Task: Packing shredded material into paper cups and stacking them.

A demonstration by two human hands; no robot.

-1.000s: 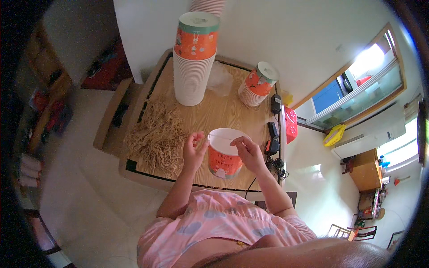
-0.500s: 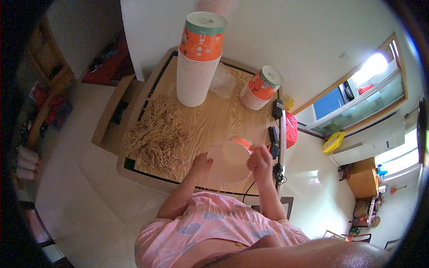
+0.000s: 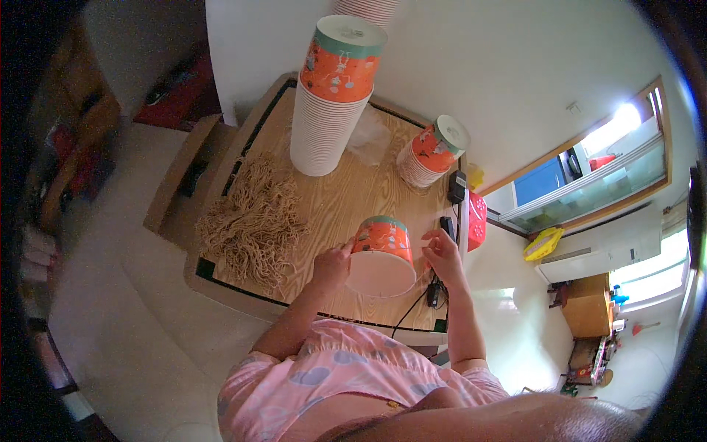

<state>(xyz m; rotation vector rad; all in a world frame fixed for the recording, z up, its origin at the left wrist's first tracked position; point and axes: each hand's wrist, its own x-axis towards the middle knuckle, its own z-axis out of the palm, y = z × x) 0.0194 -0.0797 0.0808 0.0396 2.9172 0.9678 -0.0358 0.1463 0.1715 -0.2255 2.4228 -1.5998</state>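
- We see the left hand closed on the printed orange paper bucket, gripping its near-rim side at nine o'clock, probably to steady it while the other hand is free of it.
- The right hand is just beside the bucket at three o'clock, apart from it, fingers bent; we cannot tell whether they pinch anything.
- The bucket is tilted, its mouth towards us and green-banded base towards twelve, likely so that the rim is within easy reach.
- Around it, on the wood-grain table, we find a heap of tan twine between nine and ten, perhaps kept near the left hand for reach.
- A tall stack of upturned buckets is between eleven and twelve, a shorter stack at one; nesting presumably saves room.
- A black power adapter is between one and two.
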